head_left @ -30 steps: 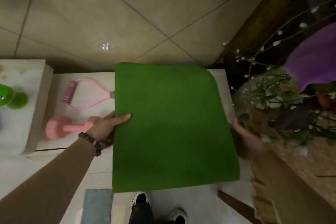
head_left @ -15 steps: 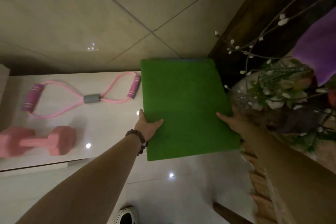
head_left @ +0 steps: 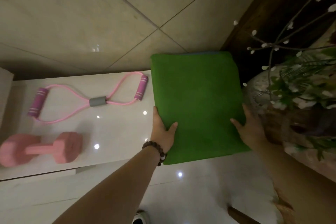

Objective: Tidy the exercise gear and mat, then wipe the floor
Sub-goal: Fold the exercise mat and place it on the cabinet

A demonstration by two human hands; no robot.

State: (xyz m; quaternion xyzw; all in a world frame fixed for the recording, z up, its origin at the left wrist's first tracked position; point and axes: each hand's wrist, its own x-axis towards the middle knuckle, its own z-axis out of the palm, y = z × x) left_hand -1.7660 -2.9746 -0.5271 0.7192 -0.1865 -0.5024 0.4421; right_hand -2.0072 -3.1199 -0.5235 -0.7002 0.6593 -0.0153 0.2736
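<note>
Dumbbell of pink colour with blocky heads (head_left: 41, 148) is lying at the far left on the glossy white low platform (head_left: 112, 132), its left head reaching almost to the picture border. Behind it, a pink figure-eight resistance band with purple foam handles and a grey middle sleeve (head_left: 87, 99) is lying flat, well apart from the dumbbell, and its right handle is coming close to the mat's left edge. Between these two things and the mat, a bare strip of white surface is staying open.

The left hand (head_left: 162, 130), with a dark beaded bracelet (head_left: 156, 152) on the wrist, is gripping the left edge of the folded green fuzzy mat (head_left: 197, 103), thumb lying on top and the other fingers hidden under it. The mat is sitting at the right end of the platform, its near edge hanging over the platform front above the shiny white floor (head_left: 181, 196). The right hand (head_left: 251, 131) is holding the mat's right edge in the same way, thumb on top. Just beside that edge a pale round vase with green leaves and white-budded branches (head_left: 291, 87) is standing, leaving little room on this side.
</note>
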